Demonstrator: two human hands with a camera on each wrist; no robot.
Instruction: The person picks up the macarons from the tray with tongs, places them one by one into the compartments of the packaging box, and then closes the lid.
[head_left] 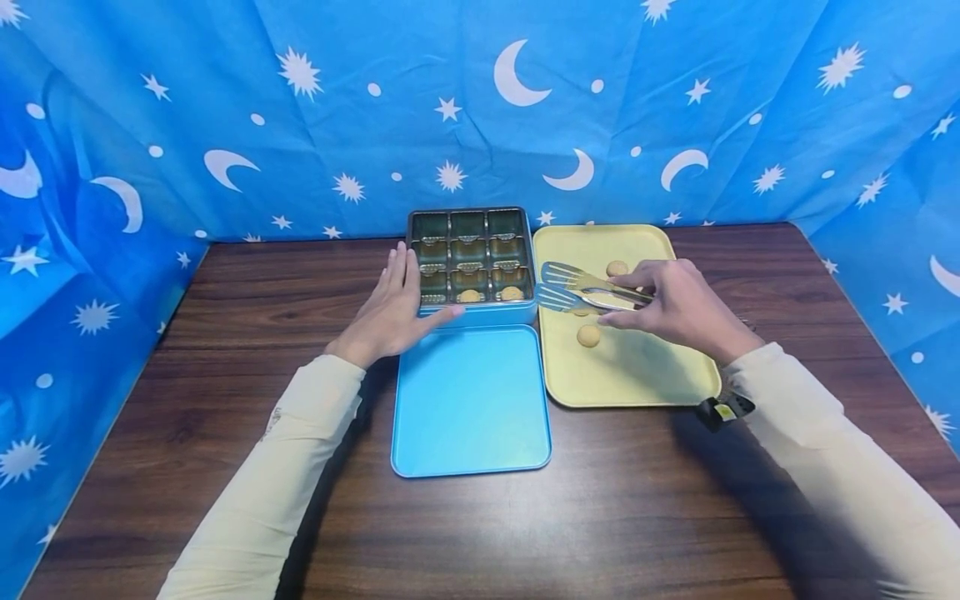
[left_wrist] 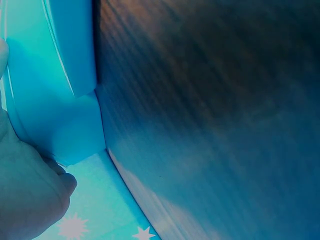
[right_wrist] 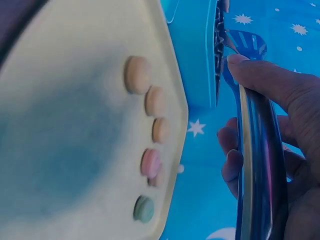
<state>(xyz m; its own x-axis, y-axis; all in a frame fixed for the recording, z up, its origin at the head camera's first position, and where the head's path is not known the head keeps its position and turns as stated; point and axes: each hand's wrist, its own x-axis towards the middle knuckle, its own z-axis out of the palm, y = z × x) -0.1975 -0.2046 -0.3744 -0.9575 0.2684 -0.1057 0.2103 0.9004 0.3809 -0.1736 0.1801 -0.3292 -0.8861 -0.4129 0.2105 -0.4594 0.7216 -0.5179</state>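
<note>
My left hand [head_left: 386,312] lies along the left side of a blue tin [head_left: 487,313], fingers straight and thumb across its front. A dark divided insert [head_left: 468,227] fills the tin, with round beige macarons [head_left: 470,296] in two front compartments. My right hand [head_left: 678,304] grips metal tongs [head_left: 600,300] with slotted ends, pointing left over the yellow tray [head_left: 630,379] beside the tin's right edge. I see no macaron between the tong ends. Beige macarons [right_wrist: 138,75], a pink macaron [right_wrist: 150,163] and a green macaron [right_wrist: 144,209] lie on the tray, partly hidden in the head view.
A blue lid [head_left: 472,404] lies flat in front of the tin, beside the tray. All stand on a dark wooden table [head_left: 300,275]. A blue cloth [head_left: 420,100] with moons and stars hangs behind and at both sides.
</note>
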